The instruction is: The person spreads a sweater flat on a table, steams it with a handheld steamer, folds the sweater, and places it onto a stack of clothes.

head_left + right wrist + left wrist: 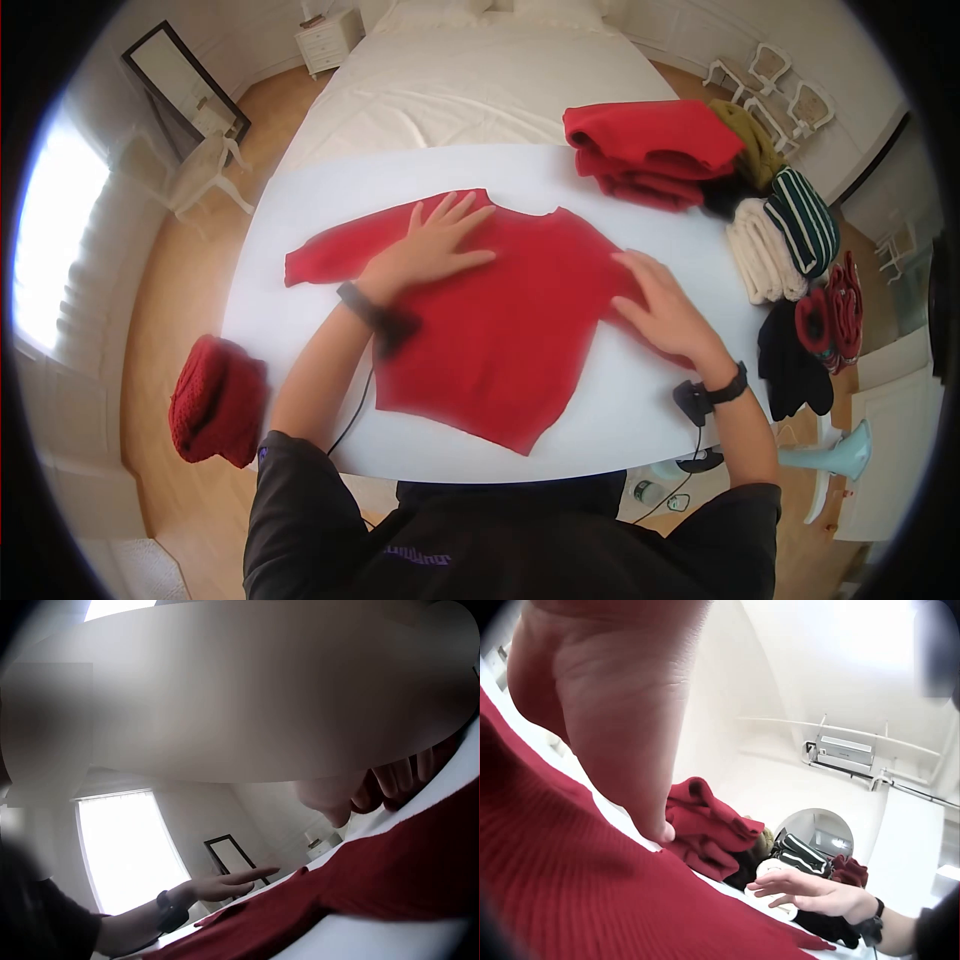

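A red knit sweater (pixel 500 320) lies spread on the white table (pixel 290 370), neckline toward the bed, one sleeve out to the left. Fingers spread, my left hand (pixel 430 248) rests on its upper left chest near the collar. My right hand (pixel 665 310) is at the sleeve on the right, fingers extended and fingertips right at the shoulder side. That sleeve runs down partly behind the right hand and wrist. In the left wrist view the ribbed sweater fabric (pixel 607 877) fills the lower left, with the right hand (pixel 817 896) beyond it.
A folded red garment pile (pixel 650 150) sits at the table's far right. Beside it are an olive garment (pixel 745 135), cream knitwear (pixel 765 250), a green striped garment (pixel 803 220) and black clothing (pixel 790 360). A dark red knit bundle (pixel 215 400) is at the left edge. Behind stands a bed (pixel 450 90).
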### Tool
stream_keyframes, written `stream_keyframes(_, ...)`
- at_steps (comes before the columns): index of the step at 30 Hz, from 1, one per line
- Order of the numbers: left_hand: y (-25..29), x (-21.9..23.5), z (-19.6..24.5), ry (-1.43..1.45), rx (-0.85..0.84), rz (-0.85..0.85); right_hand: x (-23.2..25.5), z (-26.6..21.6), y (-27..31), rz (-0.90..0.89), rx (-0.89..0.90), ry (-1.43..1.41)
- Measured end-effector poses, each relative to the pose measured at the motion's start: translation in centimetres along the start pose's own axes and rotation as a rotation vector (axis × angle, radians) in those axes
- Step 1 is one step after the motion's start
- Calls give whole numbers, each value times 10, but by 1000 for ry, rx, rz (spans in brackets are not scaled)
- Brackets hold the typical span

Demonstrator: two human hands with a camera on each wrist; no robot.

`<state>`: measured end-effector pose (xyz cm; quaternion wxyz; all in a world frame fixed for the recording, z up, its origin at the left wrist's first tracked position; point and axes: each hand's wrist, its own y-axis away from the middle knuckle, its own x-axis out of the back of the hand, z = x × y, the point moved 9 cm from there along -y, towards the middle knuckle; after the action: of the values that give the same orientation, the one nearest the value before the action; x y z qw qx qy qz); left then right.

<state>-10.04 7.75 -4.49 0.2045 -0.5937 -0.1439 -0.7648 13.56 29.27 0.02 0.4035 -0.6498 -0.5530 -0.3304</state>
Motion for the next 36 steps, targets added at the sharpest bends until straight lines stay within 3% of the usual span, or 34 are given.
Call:
stream_keyframes(2,-10,-27,-1,-35,72,-186,-36,7,-13,-233,-109,58)
stream_keyframes(3,-15,-42,-7,-78,109,-199,-51,18,-18,-311,-159,140)
stream_keyframes(6,-6,-38,5,-105,182,-208,-45,46,-28,-301,-23,231)
stream_keyframes(9,4,-46,21,56,177,-313,-22,73,-29,-271,57,292)
stream_keyframes(12,10,-53,32,95,155,-302,-5,92,-34,-299,-23,292)
stream_keyframes(13,12,-48,32,-8,178,-249,-2,95,-38,-328,-70,261)
stream_keyframes(17,9,-42,15,-76,160,-156,-13,65,-53,-219,-11,138)
stream_keyframes(19,8,-45,5,-64,143,-130,-35,35,-43,-284,22,132)
stream_keyframes(20,8,-42,4,-83,126,-112,-51,32,-32,-303,48,323)
stream_keyframes(24,17,-34,-2,-120,72,-57,-45,38,-22,-330,88,344)
stream_keyframes(30,31,-31,-19,-47,13,-10,-24,48,-9,-309,11,238)
stream_keyframes(32,48,-16,-36,-93,191,-18,-13,62,-6,-268,-65,192)
stream_keyframes(33,53,-11,-38,-95,195,-20,-6,74,-3,-231,-150,142)
stream_keyframes(36,66,-6,-48,-193,309,-2,-1,103,-4,-170,-182,139)
